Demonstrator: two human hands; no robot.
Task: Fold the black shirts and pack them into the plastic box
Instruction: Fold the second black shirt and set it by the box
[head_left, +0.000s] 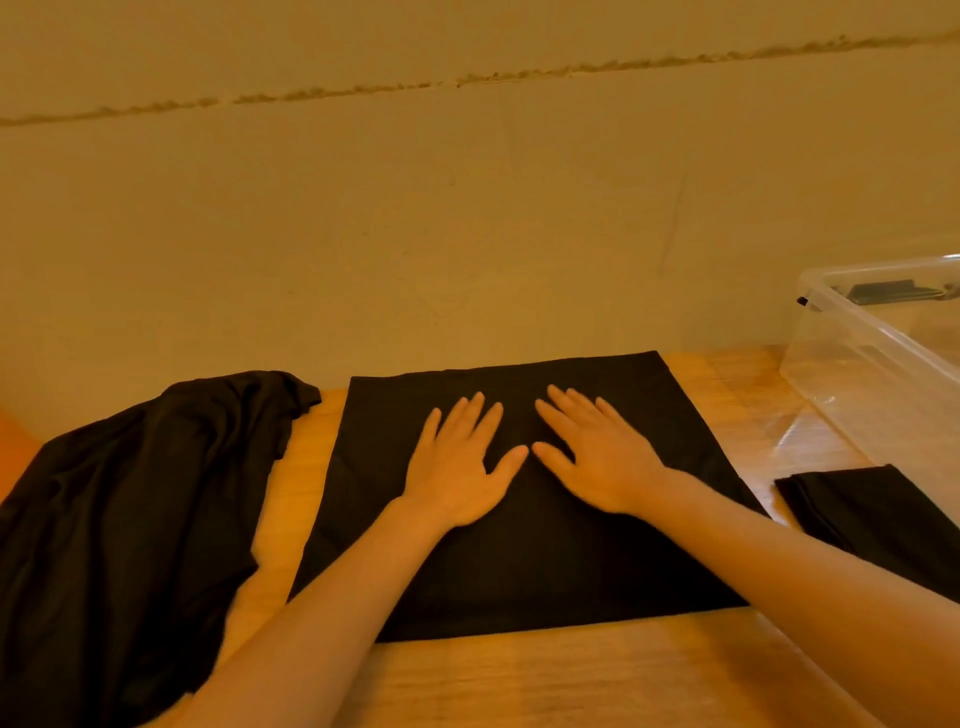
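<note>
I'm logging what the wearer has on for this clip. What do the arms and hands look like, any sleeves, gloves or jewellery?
Both forearms are bare up to the frame edge, no sleeves visible. The left hand and right hand wear no gloves, and no rings, watch or bracelet show.

Bare wood is lying open in front of us.
We are seeing the wooden table (545, 675) flanked by a crumpled shirt pile (130, 519) left, plastic box (878, 374) right.
</note>
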